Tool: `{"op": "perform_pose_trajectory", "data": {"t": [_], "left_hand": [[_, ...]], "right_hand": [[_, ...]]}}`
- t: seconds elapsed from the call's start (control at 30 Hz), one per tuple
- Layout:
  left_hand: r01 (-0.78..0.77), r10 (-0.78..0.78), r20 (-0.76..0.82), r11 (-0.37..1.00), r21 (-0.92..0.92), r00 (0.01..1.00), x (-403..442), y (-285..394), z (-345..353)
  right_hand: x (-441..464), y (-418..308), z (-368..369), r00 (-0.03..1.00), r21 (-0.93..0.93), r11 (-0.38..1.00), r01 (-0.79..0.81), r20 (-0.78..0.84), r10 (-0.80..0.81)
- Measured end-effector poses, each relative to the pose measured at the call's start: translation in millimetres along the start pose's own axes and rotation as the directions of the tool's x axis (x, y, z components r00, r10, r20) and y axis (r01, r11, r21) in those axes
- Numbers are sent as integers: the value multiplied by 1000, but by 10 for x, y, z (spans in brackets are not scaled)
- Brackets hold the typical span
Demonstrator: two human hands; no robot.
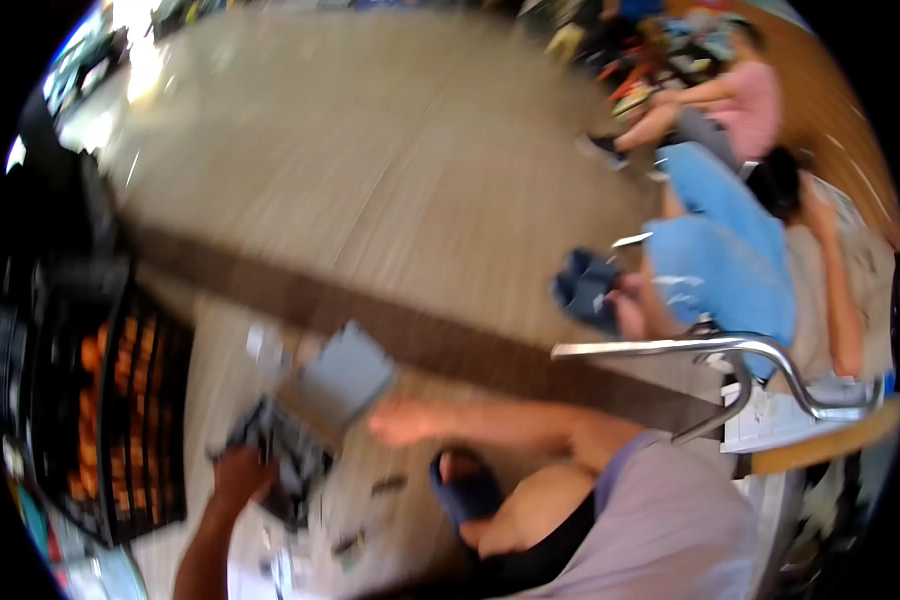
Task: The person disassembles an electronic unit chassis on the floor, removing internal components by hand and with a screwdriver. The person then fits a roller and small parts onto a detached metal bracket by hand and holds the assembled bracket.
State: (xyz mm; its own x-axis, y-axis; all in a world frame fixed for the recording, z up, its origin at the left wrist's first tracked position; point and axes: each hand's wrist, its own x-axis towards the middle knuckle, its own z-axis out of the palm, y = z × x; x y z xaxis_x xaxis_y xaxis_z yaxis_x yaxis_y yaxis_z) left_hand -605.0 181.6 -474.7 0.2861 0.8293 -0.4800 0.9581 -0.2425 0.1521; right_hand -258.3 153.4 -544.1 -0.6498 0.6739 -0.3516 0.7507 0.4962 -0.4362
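Two bare hands are reaching low over the floor [320,180], where a dark grey bundle [300,455] is lying beside an open box with a pale grey lid [348,372]. The left hand [242,474] is resting over the bundle's near edge; blur is hiding the fingers, so I cannot tell whether its grip is wide or closing on anything. The right hand [402,421] is hanging just beside the box, its grip equally unreadable. Small dark pieces [389,484] are lying on the floor between the bundle and the wearer's sandal [467,492]. At the left, a black basket [150,430] is holding orange things [95,410]. At the right, a person in light blue trousers [720,260] is sitting, and another in a pink shirt [753,105] is sitting farther back.
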Motion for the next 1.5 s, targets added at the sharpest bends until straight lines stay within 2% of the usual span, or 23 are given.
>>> {"op": "perform_pose_trajectory", "data": {"t": [0.03, 0.07, 0.1, 0.17, 0.23, 0.27, 0.33, 0.37, 0.47, 0.5, 0.6, 0.63, 0.7, 0.8, 0.87, 0.9, 0.97, 1.0, 1.07, 1.2, 1.27, 1.4, 1.5], "left_hand": [[-17, 17, -4, 998, 64, 1000, 101, -112, 127], [15, -19, 65, 998, 62, 998, 6, -100, 36], [11, -16, 93, 998, 63, 995, 100, 20, -151], [13, -19, 71, 997, 81, 997, 77, 45, -233], [49, -51, 30, 998, 48, 998, 117, 43, -301], [53, -54, 31, 998, 32, 998, 132, 16, -327], [61, -60, -8, 998, 29, 998, 116, 7, -363], [67, -66, -47, 998, 17, 997, 108, 3, -372], [77, -79, -62, 996, -47, 995, 50, -18, -417], [80, -83, -68, 996, -47, 994, 65, -63, -390], [101, -105, -125, 994, -35, 987, 132, -187, -280], [125, -129, -90, 991, -49, 988, 115, -190, -292], [137, -140, -21, 985, -105, 990, 131, -250, -266], [126, -127, 1, 981, -146, 992, 176, -350, -189], [126, -129, -27, 987, -95, 991, 191, -376, -158], [110, -114, -23, 986, -125, 993, 188, -368, -171], [95, -98, -13, 984, -149, 995, 170, -363, -159], [101, -105, -25, 984, -147, 994, 155, -364, -142], [102, -107, -33, 985, -138, 994, 141, -362, -136], [56, -65, -47, 982, -180, 997, 125, -353, -147], [49, -58, -38, 980, -193, 998, 126, -349, -155], [22, -43, -91, 977, -214, 995, 94, -304, -192], [16, -39, -109, 978, -206, 993, 84, -327, -145]], "right_hand": [[-2, 31, -155, 998, 19, 998, -54, -30, 54], [104, 120, 12, 993, 45, 997, -68, -95, 72], [60, 229, -237, 976, 22, 990, -140, -166, 142], [49, 232, -541, 955, -6, 985, -172, -248, 165], [58, 311, -721, 876, 186, 890, -415, -183, 447], [75, 355, -779, 875, 184, 892, -412, -196, 444], [134, 476, -742, 773, 210, 824, -527, -284, 567], [171, 543, -744, 760, 208, 798, -565, -245, 602], [224, 691, -696, 712, 272, 771, -576, -297, 636], [248, 727, -715, 711, 285, 758, -587, -267, 651], [385, 855, -713, 688, 275, 753, -597, -306, 658], [440, 879, -762, 699, 271, 742, -613, -252, 670], [561, 917, -829, 711, 263, 754, -601, -255, 656], [735, 907, -853, 731, 275, 784, -557, -285, 619], [818, 890, -905, 814, 226, 838, -496, -214, 539], [851, 886, -936, 814, 224, 839, -496, -217, 539], [891, 841, -929, 869, 26, 881, -471, -157, 469], [896, 836, -914, 868, 33, 881, -472, -155, 471], [894, 851, -903, 882, 20, 903, -429, -206, 424], [950, 953, -844, 910, -48, 925, -377, -205, 361], [937, 945, -832, 900, -103, 924, -368, -289, 326], [959, 906, -853, 908, -92, 930, -355, -273, 319], [982, 875, -850, 839, 125, 889, -440, -294, 457]]}}
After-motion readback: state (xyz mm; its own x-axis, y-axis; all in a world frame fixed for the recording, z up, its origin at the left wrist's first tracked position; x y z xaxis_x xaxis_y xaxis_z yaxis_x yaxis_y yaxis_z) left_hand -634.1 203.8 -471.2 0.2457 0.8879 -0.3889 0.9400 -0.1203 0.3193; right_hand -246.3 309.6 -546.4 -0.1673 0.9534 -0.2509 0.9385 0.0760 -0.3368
